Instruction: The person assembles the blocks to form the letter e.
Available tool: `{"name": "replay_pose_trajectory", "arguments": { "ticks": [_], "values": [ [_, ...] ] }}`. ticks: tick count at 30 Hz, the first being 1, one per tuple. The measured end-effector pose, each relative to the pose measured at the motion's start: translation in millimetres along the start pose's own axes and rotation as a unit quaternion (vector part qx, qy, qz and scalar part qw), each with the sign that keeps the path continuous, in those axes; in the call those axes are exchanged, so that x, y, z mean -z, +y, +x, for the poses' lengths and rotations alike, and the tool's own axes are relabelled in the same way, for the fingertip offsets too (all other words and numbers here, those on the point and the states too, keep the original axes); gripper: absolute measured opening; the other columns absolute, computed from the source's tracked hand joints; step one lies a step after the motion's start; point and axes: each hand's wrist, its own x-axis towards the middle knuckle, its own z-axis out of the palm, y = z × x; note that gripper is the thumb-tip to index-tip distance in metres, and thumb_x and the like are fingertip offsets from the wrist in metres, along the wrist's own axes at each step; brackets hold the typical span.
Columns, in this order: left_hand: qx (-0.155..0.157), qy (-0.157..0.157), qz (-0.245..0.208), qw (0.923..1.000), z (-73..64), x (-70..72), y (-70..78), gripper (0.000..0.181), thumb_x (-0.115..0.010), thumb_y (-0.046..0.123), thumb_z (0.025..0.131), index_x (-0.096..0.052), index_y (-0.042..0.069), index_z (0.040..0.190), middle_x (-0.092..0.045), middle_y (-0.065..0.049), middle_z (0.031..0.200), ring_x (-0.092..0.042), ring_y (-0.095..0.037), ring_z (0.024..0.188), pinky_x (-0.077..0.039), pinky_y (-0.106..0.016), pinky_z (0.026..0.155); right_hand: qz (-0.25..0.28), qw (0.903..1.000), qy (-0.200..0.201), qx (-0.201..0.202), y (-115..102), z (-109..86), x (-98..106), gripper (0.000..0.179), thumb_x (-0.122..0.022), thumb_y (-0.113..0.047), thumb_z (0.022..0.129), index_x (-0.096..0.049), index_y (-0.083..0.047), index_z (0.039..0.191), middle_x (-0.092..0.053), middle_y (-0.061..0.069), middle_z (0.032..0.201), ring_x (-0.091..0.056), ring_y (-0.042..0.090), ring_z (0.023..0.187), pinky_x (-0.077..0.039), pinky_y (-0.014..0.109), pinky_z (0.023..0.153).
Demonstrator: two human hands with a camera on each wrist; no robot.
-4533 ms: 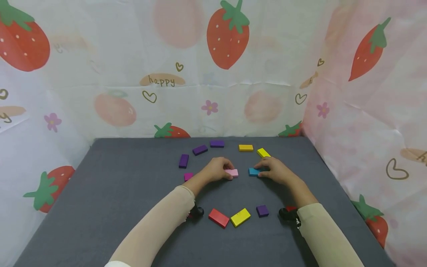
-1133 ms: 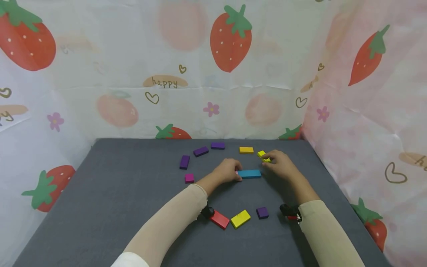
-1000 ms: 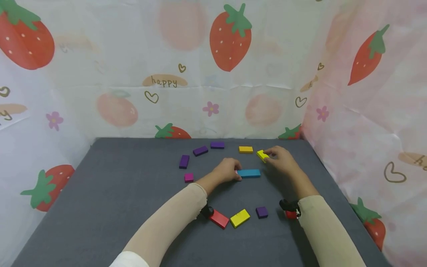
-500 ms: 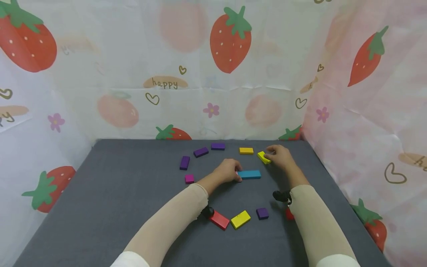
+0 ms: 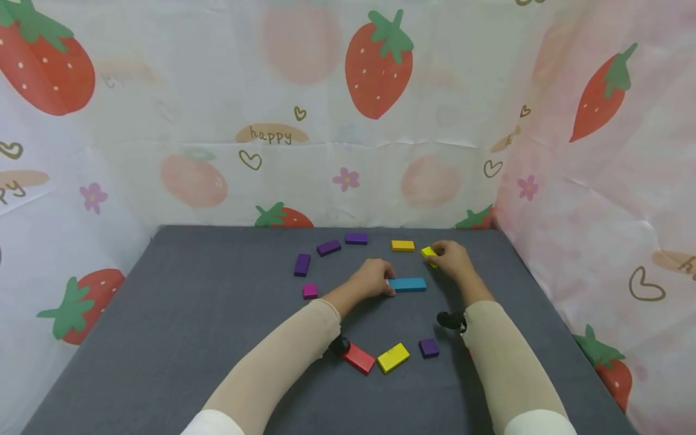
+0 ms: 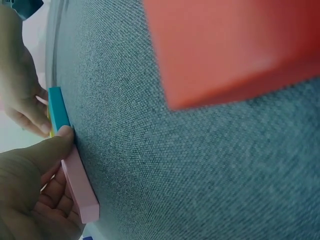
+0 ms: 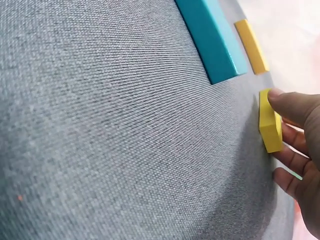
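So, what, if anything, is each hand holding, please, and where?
Left hand: pink block, at the end by the blue block. Right hand: far yellow block, thumb near one end, grip partly hidden.

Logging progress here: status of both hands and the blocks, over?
Left hand grips pink block, in line with blue block. Right hand pinches far yellow block. No obstruction visible.
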Motion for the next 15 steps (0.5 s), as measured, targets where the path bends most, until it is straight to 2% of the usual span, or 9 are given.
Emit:
{"name": "replay_pose_trajectory", "arguments": {
  "ticks": [15],
  "values": [
    [-0.004,0.007,0.001,1.0000,1.8,-3.7,-2.7,0.036,-0.087,0.025,0.084,-0.075,0.013,0.115,-0.072,0.000,0.108,-0.062,-0.012,0.094,-0.054,-0.031,0.087,0.001,0.9998,0.011,-0.018,-5.8,-2.7,-3.3,0.049,-0.069,-0.022,0.100,-0.058,0.002,0.141,-0.061,0.024,0.136,-0.059,0.038,0.121,-0.051,0.049,0.098]
  ]
}}
